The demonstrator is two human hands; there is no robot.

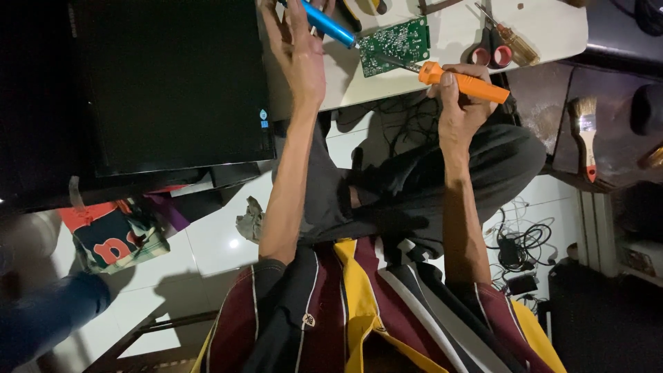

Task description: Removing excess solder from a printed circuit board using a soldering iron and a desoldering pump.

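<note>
White worktop [456, 34] is running along the upper edge of the view, with dim white floor tiles [214, 242] showing below it. Green circuit board [395, 45] is lying flat on that worktop, near its front edge, between both hands. Right hand [464, 103] is gripping an orange soldering iron [464, 83], fingers curled fully around the handle, thumb lying along it; the metal tip is reaching onto the board's lower edge. Left hand [298, 48] is holding a blue tool [328, 24], fingers only loosely bent and partly spread, with the tool's dark tip touching the board's left edge. How firmly the left fingers are closing, cannot tell.

Just right of the board, red-handled scissors [489, 52] and a screwdriver with a clear amber handle [514, 43] are crowding the worktop, leaving little open room on that side. Large black monitor [166, 90] is taking up everything left of the left hand, its corner sitting close to the wrist. Further right, a paintbrush [585, 135] is resting on a dark surface, well apart from the board. Below the worktop edge, dark trousers [442, 173] are filling the middle, black cables [521, 245] are tangling on the floor at right, and a printed bag [117, 238] is lying at left.
</note>
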